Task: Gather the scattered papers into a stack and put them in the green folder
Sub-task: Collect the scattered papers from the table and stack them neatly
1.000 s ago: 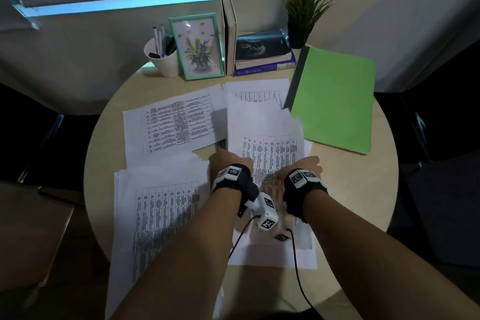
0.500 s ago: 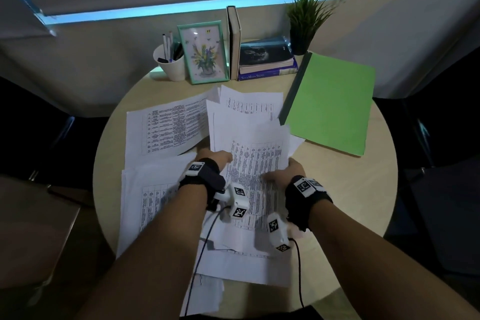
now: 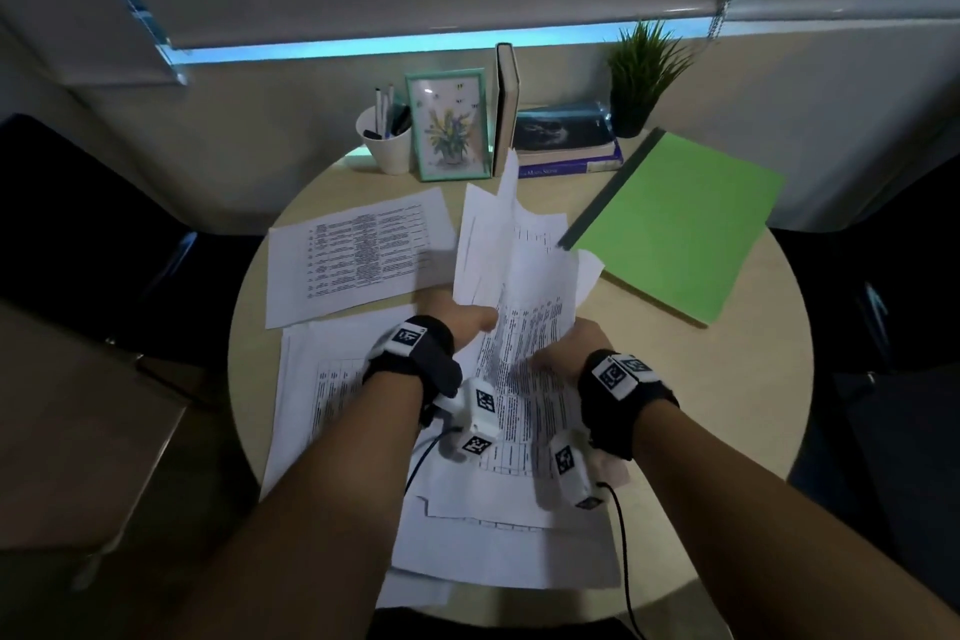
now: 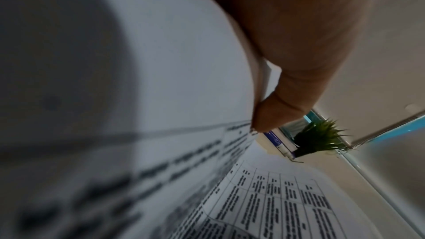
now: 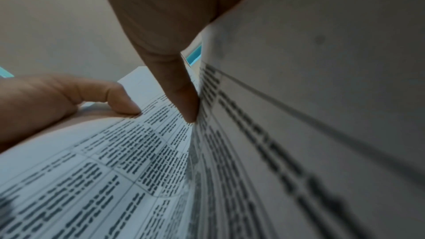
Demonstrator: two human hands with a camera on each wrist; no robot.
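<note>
Papers [image 3: 519, 286], a loose bunch of printed sheets, are bent into a trough between my two hands above the middle of the table [image 3: 727, 379], their far ends rising and fanned out toward the folder [image 3: 680, 224]. My left hand [image 3: 457, 322] grips the bunch's left edge: in the left wrist view the thumb [image 4: 276, 110] curls over several sheet edges and pinches them, while the other fingers are hidden behind the paper. My right hand [image 3: 576, 338] holds the right edge; the right wrist view shows its thumb [image 5: 184, 97] pressed down into the fold of the sheets, and how the rest of its fingers lie I cannot tell. The folder, green and closed, lies flat on the table right of the bunch, its near corner just beside the raised sheet ends. One sheet [image 3: 358, 255] lies flat on the table left of the bunch. More sheets [image 3: 311, 395] lie under my forearms, nearer me than the folder. Behind the folder, at the table's back edge, stand a plant [image 3: 644, 73], books [image 3: 566, 140], a framed picture [image 3: 449, 122] and a cup [image 3: 387, 146] of pens.
</note>
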